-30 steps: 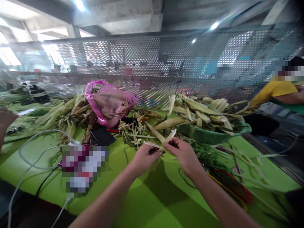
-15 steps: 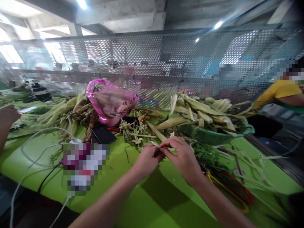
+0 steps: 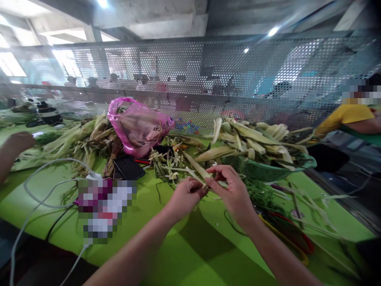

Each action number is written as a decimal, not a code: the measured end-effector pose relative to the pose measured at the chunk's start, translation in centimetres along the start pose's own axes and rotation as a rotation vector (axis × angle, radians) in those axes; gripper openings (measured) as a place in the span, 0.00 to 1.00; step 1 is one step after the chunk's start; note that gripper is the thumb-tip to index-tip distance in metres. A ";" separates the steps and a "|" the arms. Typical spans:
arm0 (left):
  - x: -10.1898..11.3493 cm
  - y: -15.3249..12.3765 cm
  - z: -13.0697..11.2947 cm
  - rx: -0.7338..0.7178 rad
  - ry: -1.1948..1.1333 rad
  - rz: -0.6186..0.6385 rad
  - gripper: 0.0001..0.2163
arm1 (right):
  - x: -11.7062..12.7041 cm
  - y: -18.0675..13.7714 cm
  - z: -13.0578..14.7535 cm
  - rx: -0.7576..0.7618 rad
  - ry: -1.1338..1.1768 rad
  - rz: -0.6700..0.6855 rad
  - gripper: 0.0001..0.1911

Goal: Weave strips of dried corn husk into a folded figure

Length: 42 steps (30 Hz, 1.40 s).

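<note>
My left hand (image 3: 185,196) and my right hand (image 3: 231,192) meet over the green table (image 3: 190,246), both pinched on a pale strip of corn husk (image 3: 199,174). The fingertips of the two hands almost touch. A long pale husked stalk (image 3: 195,165) lies just beyond them, pointing up and left. Behind it sits a small heap of husk scraps (image 3: 168,163). A green basket (image 3: 268,169) piled with pale corn ears (image 3: 253,139) stands to the right of my right hand.
A pink plastic bag (image 3: 138,127) and a black phone (image 3: 128,167) lie at the back left, beside a pile of green husks (image 3: 80,141). White cables (image 3: 44,174) loop at left. Another person's hand (image 3: 16,143) is far left; a person in yellow (image 3: 347,115) sits at right. A perforated metal screen (image 3: 190,79) closes the back.
My hands have drawn together from apart, folding the husk strip between them, then lifted slightly. The hand at far left has shifted right and up.
</note>
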<state>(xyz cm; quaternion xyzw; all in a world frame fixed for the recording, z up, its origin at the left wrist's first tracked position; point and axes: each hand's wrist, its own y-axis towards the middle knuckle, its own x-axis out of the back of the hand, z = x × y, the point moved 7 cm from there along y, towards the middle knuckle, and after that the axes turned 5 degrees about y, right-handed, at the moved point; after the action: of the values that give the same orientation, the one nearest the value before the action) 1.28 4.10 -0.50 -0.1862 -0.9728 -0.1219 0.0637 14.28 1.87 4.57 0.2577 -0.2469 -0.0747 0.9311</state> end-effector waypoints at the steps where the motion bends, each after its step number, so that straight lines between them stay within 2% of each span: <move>1: 0.3 0.1 0.1 0.035 -0.048 -0.024 0.10 | 0.1 0.1 -0.2 -0.033 0.011 0.006 0.11; 4: 0.8 0.1 0.3 0.098 -0.232 -0.045 0.12 | -0.7 0.0 -1.0 -0.153 0.037 0.139 0.11; 6: 0.9 0.1 0.3 0.115 -0.333 -0.049 0.15 | -1.4 -0.1 -1.4 -0.176 0.043 0.215 0.11; 10: 1.2 0.1 0.9 0.148 -0.350 -0.087 0.18 | -1.7 -0.2 -1.5 -0.167 0.084 0.217 0.11; 15: 1.1 0.1 1.4 0.162 -0.471 -0.056 0.14 | -1.8 -0.2 -1.7 -0.217 0.143 0.222 0.11; 19: 1.0 -0.2 1.7 0.228 -0.604 -0.035 0.12 | -1.6 0.0 -2.0 -0.171 0.108 0.183 0.10; 21: 1.0 -0.3 1.9 0.273 -0.643 -0.049 0.13 | -1.1 0.2 -2.2 -0.123 0.063 0.114 0.10; 25: 1.4 -0.2 1.7 0.273 -0.699 -0.118 0.17 | 0.7 0.0 -1.3 0.008 -0.069 -0.131 0.15; 28: 1.4 -0.2 1.8 0.285 -0.702 -0.138 0.18 | 0.4 -0.6 -0.2 0.062 -0.106 -0.146 0.13; 30: 1.4 -0.2 2.0 0.294 -0.713 -0.144 0.17 | -0.4 -0.8 -0.5 -0.018 -0.021 -0.109 0.14; 33: 1.3 -0.2 2.3 0.294 -0.755 -0.151 0.17 | -1.5 -1.2 -2.3 -0.245 0.302 -0.101 0.25; 35: 1.3 -0.2 2.4 0.289 -0.766 -0.147 0.17 | -2.7 -1.4 -3.3 -0.361 0.490 -0.047 0.28; 38: 1.2 -0.3 2.3 0.288 -0.753 -0.131 0.17 | -4.1 -1.5 -3.5 -0.421 0.576 0.095 0.19; 42: 1.1 -0.4 2.1 0.286 -0.708 -0.117 0.15 | -4.1 -1.4 -2.4 -0.348 0.483 0.167 0.11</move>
<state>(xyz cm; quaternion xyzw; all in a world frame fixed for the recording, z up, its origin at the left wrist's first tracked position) -0.07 4.70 -2.38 -0.1500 -0.9508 0.0834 -0.2578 11.91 2.85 0.30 0.0834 -0.0222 0.0241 0.9960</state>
